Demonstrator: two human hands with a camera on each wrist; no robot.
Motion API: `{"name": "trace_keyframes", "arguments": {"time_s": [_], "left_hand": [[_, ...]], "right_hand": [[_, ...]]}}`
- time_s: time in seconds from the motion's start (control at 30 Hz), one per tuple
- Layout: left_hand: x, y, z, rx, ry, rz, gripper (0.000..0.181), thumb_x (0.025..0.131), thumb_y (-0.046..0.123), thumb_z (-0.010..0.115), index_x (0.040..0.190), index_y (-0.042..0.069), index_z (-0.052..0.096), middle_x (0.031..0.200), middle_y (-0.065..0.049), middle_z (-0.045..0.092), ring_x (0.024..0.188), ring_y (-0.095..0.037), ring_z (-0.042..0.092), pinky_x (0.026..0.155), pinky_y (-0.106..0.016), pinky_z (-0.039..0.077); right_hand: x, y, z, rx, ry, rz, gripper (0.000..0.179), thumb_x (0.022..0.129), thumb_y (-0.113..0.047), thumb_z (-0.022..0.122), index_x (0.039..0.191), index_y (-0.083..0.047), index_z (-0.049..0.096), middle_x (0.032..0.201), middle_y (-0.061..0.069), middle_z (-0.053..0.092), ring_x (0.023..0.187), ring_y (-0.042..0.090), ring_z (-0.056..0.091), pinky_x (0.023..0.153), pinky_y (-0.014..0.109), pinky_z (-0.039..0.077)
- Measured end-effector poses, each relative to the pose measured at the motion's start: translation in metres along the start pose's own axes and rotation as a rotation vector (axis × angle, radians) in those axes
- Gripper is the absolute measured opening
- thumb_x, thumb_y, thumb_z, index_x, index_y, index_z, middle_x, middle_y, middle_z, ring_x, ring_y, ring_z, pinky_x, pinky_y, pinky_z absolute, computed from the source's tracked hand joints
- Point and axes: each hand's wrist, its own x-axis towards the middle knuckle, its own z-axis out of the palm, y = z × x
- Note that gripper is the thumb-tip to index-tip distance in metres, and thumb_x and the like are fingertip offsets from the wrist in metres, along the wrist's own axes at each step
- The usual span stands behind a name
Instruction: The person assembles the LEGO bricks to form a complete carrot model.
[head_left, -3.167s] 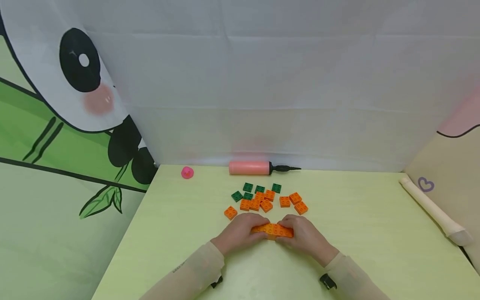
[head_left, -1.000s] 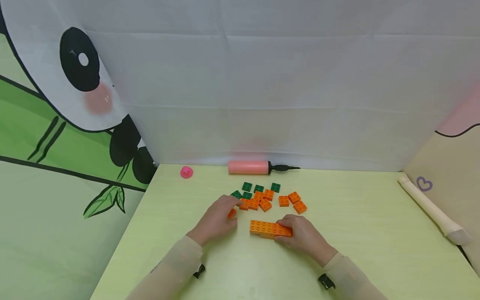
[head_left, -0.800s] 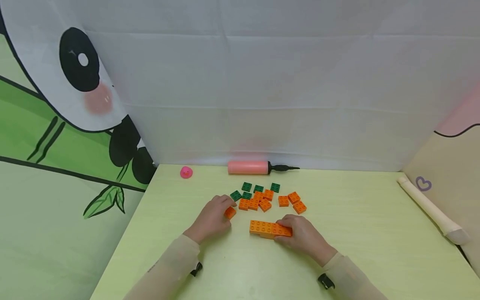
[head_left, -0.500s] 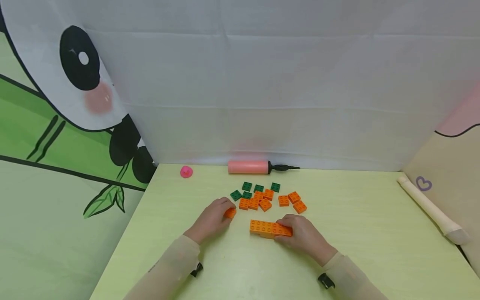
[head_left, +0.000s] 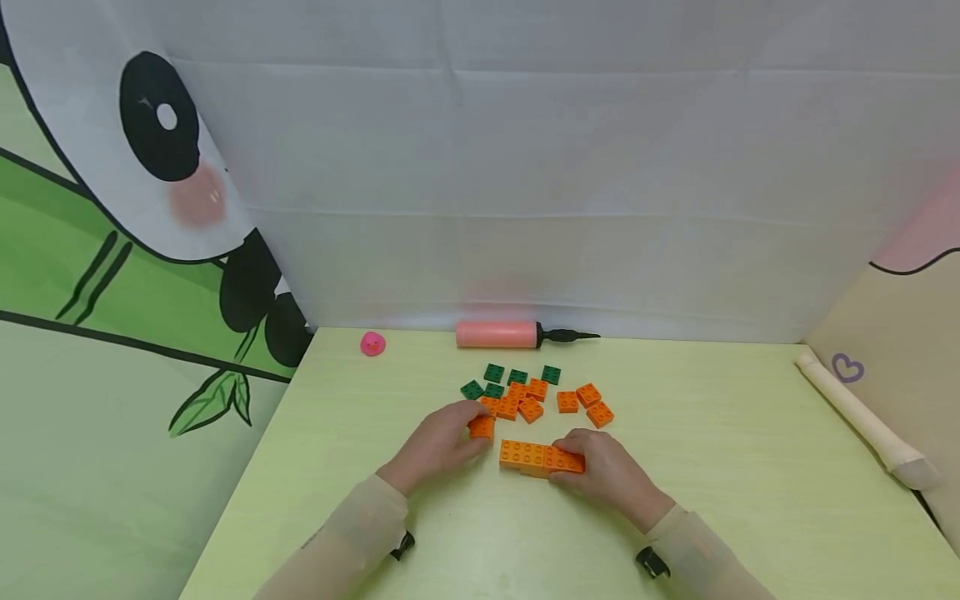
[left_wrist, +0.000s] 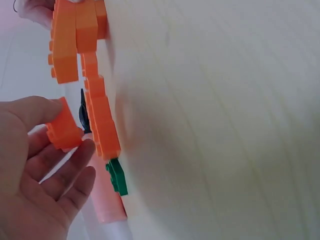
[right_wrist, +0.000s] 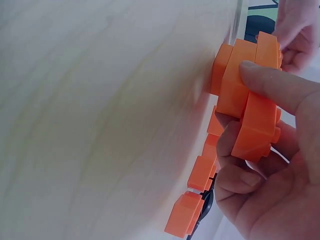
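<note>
My left hand (head_left: 441, 444) pinches a small orange toy brick (left_wrist: 65, 125) between thumb and fingers. In the left wrist view that brick is lifted off the table and tilted. To its right, my right hand (head_left: 611, 473) grips one end of a joined block of orange bricks (head_left: 522, 455). The right wrist view shows this block to be layered, wider at the top than at the bottom, with the thumb along its side. A short gap separates the single brick from the block. Just beyond both lie several loose orange bricks (head_left: 530, 410).
Several green bricks (head_left: 494, 372) lie behind the orange ones. A pink hand pump (head_left: 498, 335) with a black nozzle rests along the back wall, and a small pink duck (head_left: 372, 343) sits at the back left. A pale roll (head_left: 862, 417) lies along the right edge.
The left hand let go of the block, moved left, picked up a single orange brick and has brought it rightward toward the block. The right hand has stayed in place, holding the block.
</note>
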Motion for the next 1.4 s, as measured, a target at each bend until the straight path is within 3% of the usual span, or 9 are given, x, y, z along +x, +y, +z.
{"name": "trace_keyframes", "arguments": {"time_s": [0.27,0.53,0.8,1.03,1.23,1.4], "left_hand": [[-0.001,0.019,0.001,-0.012,-0.013,0.127,0.039,0.1,0.032,0.073,0.134,0.013,0.067,0.127,0.002,0.068,0.116,-0.018,0.062,0.104,-0.04,0.049],[-0.001,0.026,0.007,-0.005,-0.016,0.186,0.037,0.099,0.033,0.075,0.131,0.015,0.069,0.128,0.004,0.068,0.123,-0.018,0.061,0.107,-0.038,0.048],[0.0,0.029,0.01,-0.016,-0.036,0.174,0.04,0.099,0.035,0.075,0.133,0.015,0.068,0.135,0.003,0.067,0.128,-0.018,0.06,0.108,-0.039,0.047],[0.0,0.03,0.011,-0.145,-0.064,0.157,0.04,0.1,0.028,0.075,0.134,0.01,0.066,0.136,-0.002,0.066,0.125,-0.02,0.062,0.094,-0.029,0.055],[0.003,0.025,0.017,-0.23,-0.073,0.137,0.037,0.099,0.025,0.075,0.131,0.009,0.065,0.131,0.001,0.066,0.119,-0.016,0.062,0.101,-0.032,0.052],[0.003,0.025,0.019,-0.302,-0.091,0.095,0.035,0.099,0.023,0.075,0.13,0.011,0.065,0.132,0.001,0.065,0.117,-0.016,0.062,0.094,-0.027,0.054]], "right_hand": [[0.0,0.001,0.0,0.005,0.008,-0.001,0.04,0.085,-0.026,0.089,0.118,-0.006,0.079,0.112,0.003,0.073,0.101,0.021,0.067,0.094,0.044,0.055],[0.0,0.001,0.0,0.015,0.009,-0.003,0.041,0.085,-0.027,0.089,0.118,-0.005,0.079,0.111,0.002,0.074,0.1,0.02,0.067,0.093,0.044,0.056],[0.0,0.001,0.0,0.02,0.004,-0.002,0.04,0.085,-0.027,0.089,0.118,-0.006,0.078,0.109,0.001,0.074,0.097,0.018,0.066,0.092,0.043,0.056],[0.001,0.001,0.0,0.02,0.005,-0.011,0.04,0.085,-0.027,0.089,0.118,-0.006,0.078,0.108,0.0,0.074,0.095,0.016,0.066,0.09,0.043,0.056],[0.001,0.002,0.0,0.018,0.009,-0.014,0.04,0.085,-0.026,0.089,0.118,-0.006,0.078,0.108,0.0,0.074,0.096,0.017,0.066,0.091,0.043,0.056],[0.001,0.003,0.0,0.017,0.007,-0.02,0.04,0.086,-0.026,0.088,0.119,-0.005,0.078,0.108,0.001,0.074,0.096,0.018,0.067,0.091,0.043,0.056]]}}
